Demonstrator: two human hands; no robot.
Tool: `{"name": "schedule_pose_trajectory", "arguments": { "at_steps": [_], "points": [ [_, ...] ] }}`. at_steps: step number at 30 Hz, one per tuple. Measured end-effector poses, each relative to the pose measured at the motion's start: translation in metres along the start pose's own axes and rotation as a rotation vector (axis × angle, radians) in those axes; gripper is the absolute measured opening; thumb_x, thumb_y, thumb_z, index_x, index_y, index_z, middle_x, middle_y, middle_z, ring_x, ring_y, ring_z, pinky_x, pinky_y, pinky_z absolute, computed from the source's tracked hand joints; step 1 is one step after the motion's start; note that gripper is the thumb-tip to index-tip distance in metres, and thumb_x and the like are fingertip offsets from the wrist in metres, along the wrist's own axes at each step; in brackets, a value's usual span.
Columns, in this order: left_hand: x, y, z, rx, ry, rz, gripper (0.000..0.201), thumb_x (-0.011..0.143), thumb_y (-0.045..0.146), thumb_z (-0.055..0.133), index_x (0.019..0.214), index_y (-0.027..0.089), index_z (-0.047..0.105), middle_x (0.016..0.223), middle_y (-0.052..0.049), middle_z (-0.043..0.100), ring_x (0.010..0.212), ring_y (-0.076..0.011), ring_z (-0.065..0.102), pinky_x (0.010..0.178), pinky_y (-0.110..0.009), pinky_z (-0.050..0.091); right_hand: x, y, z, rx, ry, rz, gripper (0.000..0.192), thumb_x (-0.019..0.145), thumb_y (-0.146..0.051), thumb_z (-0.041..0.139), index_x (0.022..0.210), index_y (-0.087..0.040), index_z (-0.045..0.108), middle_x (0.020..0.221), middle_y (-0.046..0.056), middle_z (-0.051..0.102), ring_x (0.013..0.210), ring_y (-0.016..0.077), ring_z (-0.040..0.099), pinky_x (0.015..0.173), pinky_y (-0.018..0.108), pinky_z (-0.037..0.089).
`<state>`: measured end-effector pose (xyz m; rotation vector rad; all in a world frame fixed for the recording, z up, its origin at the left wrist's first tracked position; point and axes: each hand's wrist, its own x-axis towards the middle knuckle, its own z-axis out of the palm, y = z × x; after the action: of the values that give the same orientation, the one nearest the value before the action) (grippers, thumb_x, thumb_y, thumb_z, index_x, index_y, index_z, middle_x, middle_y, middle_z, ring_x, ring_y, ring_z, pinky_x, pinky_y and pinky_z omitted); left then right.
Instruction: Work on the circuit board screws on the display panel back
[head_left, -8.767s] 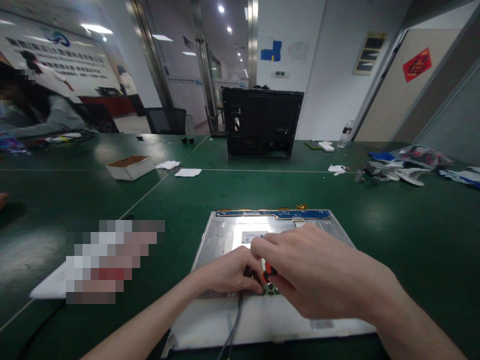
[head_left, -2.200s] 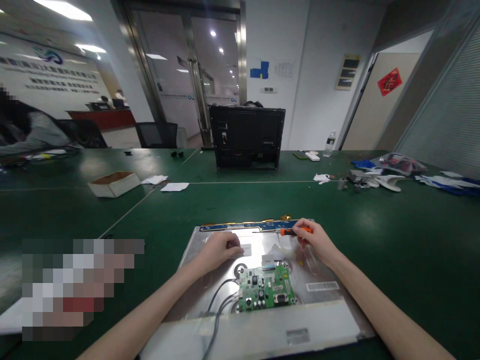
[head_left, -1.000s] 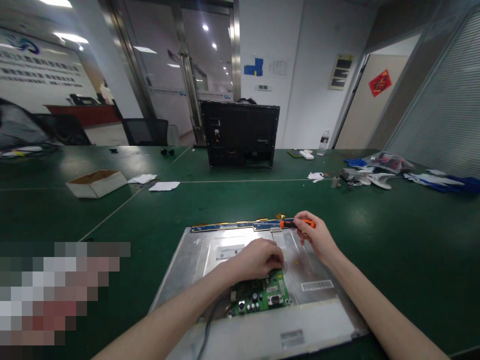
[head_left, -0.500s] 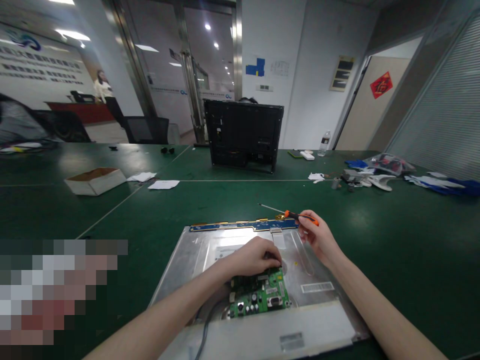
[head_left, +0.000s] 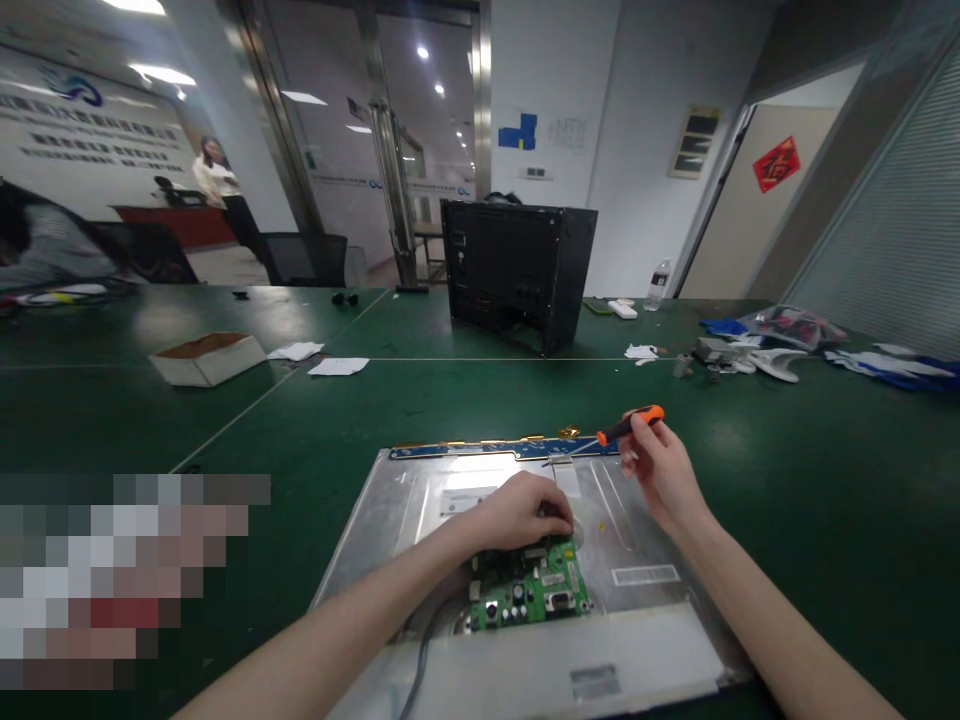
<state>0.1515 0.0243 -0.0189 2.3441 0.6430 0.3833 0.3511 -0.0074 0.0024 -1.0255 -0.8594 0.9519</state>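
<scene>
Your left hand (head_left: 521, 512) has stayed curled, palm down, fingers pressing the far edge of the green circuit board (head_left: 529, 590) on the silver metal panel back (head_left: 420, 500). Your right hand (head_left: 660, 470) has lifted rightward, fingers pinching the orange-handled screwdriver (head_left: 626, 424), tip slanting down toward the panel's far edge.

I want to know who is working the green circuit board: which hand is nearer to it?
Left. The left hand rests on the far edge of the green circuit board, touching it. The right hand is up and to the right of it, apart, holding an orange screwdriver.
</scene>
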Motion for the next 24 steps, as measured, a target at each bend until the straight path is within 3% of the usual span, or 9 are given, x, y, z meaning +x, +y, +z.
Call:
{"name": "schedule_pose_trajectory", "arguments": {
  "at_steps": [4, 7, 15, 24],
  "points": [
    [-0.001, -0.001, 0.0, -0.009, -0.002, 0.006, 0.008, 0.079, 0.012, 0.071, 0.084, 0.015, 0.076, 0.079, -0.003, 0.073, 0.071, -0.0154, 0.065, 0.067, -0.02, 0.045, 0.002, -0.006, -0.002, 0.037, 0.043, -0.038, 0.045, 0.062, -0.059, 0.077, 0.082, -0.023, 0.059, 0.069, -0.002, 0.055, 0.056, 0.012, 0.05, 0.041, 0.022, 0.038],
    [0.0, -0.002, -0.001, -0.021, -0.015, 0.009, 0.012, 0.078, 0.01, 0.07, 0.085, 0.016, 0.076, 0.08, -0.003, 0.074, 0.074, -0.016, 0.066, 0.069, -0.021, 0.046, 0.001, -0.007, -0.001, 0.006, 0.024, -0.057, 0.046, 0.063, -0.058, 0.077, 0.084, -0.021, 0.06, 0.071, 0.0, 0.058, 0.051, 0.0103, 0.047, 0.04, 0.022, 0.037],
    [0.002, -0.003, 0.001, -0.084, -0.02, -0.048, 0.011, 0.075, 0.008, 0.072, 0.084, 0.015, 0.075, 0.079, -0.002, 0.073, 0.073, -0.0153, 0.065, 0.067, -0.021, 0.046, -0.014, -0.005, 0.0, -0.364, -0.099, -0.274, 0.038, 0.088, -0.054, 0.057, 0.11, -0.023, 0.058, 0.064, -0.003, 0.05, 0.049, 0.0121, 0.046, 0.044, 0.025, 0.04],
    [0.002, 0.0, -0.001, -0.115, -0.028, -0.064, 0.01, 0.074, 0.008, 0.073, 0.081, 0.014, 0.075, 0.076, -0.001, 0.071, 0.071, -0.015, 0.064, 0.067, -0.02, 0.046, -0.028, 0.004, 0.003, -0.549, -0.204, -0.435, 0.036, 0.092, -0.046, 0.054, 0.12, -0.023, 0.053, 0.074, -0.003, 0.053, 0.052, 0.012, 0.051, 0.048, 0.025, 0.042]
  ]
}}
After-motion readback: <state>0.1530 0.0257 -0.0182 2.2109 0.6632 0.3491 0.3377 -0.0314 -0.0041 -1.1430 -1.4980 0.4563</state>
